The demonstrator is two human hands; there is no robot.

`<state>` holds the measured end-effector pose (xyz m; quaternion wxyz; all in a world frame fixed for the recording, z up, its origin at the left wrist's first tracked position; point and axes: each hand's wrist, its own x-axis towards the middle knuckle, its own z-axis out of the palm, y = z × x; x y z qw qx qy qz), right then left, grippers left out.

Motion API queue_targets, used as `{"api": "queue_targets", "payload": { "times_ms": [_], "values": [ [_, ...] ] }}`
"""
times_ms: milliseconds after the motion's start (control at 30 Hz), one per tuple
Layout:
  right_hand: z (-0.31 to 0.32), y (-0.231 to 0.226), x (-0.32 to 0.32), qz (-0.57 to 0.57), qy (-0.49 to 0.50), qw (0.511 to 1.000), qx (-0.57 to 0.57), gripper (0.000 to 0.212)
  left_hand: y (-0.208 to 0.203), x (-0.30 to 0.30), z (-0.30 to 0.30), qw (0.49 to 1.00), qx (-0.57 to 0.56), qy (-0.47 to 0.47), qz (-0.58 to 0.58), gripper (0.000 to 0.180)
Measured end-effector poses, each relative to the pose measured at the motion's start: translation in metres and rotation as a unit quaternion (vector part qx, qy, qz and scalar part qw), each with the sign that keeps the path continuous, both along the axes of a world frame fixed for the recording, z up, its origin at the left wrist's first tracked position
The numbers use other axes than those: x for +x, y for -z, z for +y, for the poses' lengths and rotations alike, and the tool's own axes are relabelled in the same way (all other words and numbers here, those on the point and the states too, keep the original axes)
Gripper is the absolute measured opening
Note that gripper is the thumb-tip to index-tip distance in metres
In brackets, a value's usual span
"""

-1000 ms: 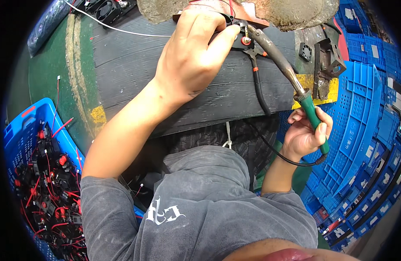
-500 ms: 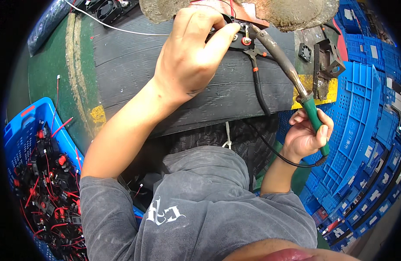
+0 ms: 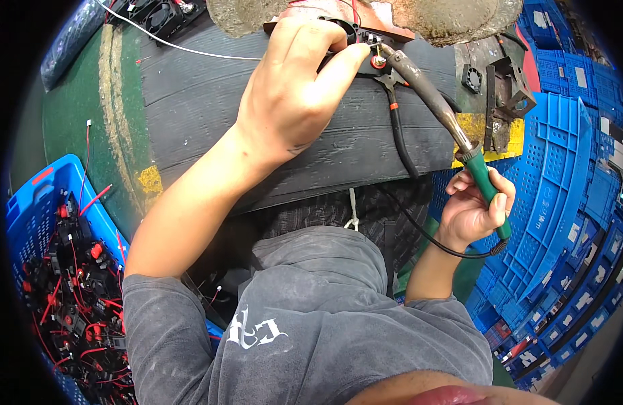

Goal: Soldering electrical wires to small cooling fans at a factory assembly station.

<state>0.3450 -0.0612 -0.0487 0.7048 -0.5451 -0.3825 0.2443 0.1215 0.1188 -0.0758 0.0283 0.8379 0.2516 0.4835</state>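
Observation:
My right hand (image 3: 475, 209) is wrapped round the green handle of a soldering iron (image 3: 429, 88), its metal shaft slanting up and left. The iron's tip meets the metal terminals of a black fan part (image 3: 352, 32), close to a red-ringed terminal (image 3: 378, 61). My left hand (image 3: 298, 74) is closed on that black part, thumb and fingers beside the tip; the hand hides much of it. Just below the part lies a pair of pliers (image 3: 401, 138) with dark handles, on the black work surface (image 3: 210, 101).
A blue crate (image 3: 71, 169) at left holds several black parts with red wires. Another fan (image 3: 159, 20) lies far left, a small fan (image 3: 472, 78) and a rusty metal bracket (image 3: 510, 94) at right. Stacked blue crates (image 3: 554, 175) stand right. The iron's cord (image 3: 426, 233) hangs near my lap.
The iron's tip and the black part have shifted slightly left, and the tip sits closer to the terminals. Both hands keep their grip.

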Motion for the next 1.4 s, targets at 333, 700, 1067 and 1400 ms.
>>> {"api": "queue_targets", "payload": {
  "times_ms": [333,700,1067,1400],
  "values": [
    [0.0,0.005,0.011,0.044,-0.011,0.999,-0.004,0.038,-0.018,0.002,-0.007,0.999,-0.025,0.006,0.039,0.034],
    [0.001,0.012,0.019,0.109,-0.002,0.993,-0.043,0.034,-0.016,0.001,-0.006,0.999,-0.022,0.006,0.041,0.034],
    [-0.001,0.013,0.021,0.108,0.007,0.994,-0.031,0.037,-0.011,0.001,-0.005,1.0,-0.016,0.009,0.021,0.034],
    [0.005,0.021,0.017,0.206,0.032,0.978,-0.02,0.036,-0.001,-0.003,-0.002,1.0,-0.007,-0.015,-0.014,0.037]
  ]
}}
